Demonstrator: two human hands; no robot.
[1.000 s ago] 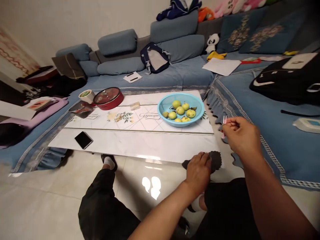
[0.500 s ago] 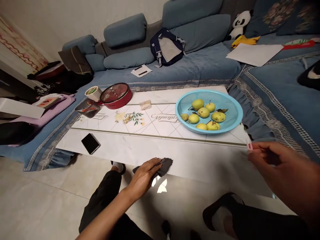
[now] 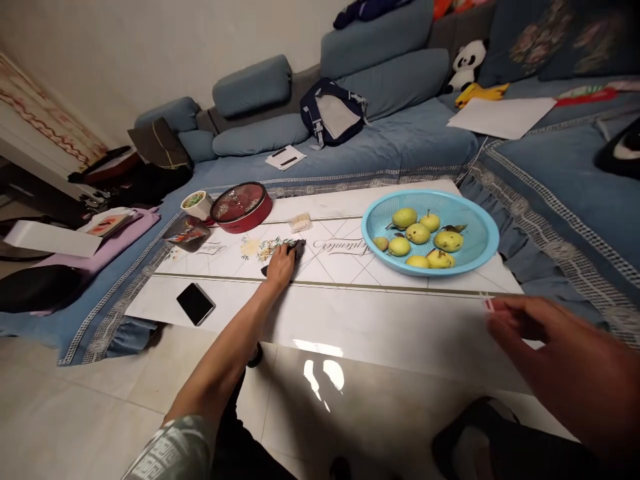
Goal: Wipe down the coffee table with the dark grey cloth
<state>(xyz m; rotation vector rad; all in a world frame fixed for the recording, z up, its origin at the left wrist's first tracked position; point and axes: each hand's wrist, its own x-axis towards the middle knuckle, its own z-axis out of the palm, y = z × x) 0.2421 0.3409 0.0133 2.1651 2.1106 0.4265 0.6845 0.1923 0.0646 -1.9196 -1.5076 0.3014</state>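
Observation:
My left hand (image 3: 281,268) presses a dark grey cloth (image 3: 299,250) onto the printed tablecloth (image 3: 340,317), over its flower pattern near the middle of the low table. The palm and fingers cover part of the cloth. My right hand (image 3: 560,353), a bit blurred, is held above the table's right end. Between its thumb and forefinger is a small pink-and-white piece (image 3: 487,304), too small to name. Just behind that hand stands a blue plastic basket (image 3: 490,230) with several yellow-green pears (image 3: 417,233). A small clear pack of toothpicks (image 3: 301,223) lies beyond my left hand.
A black phone (image 3: 195,304) lies near the table's front left edge. A red round lidded box (image 3: 242,210), a clear container (image 3: 187,233) and a small potted plant (image 3: 196,202) stand at the far left. A blue sofa (image 3: 390,150) with a backpack (image 3: 334,113) runs behind.
My left hand has moved with the cloth from the table's front edge up and slightly left to its middle. My right hand has shifted slightly left, still pinching the small piece.

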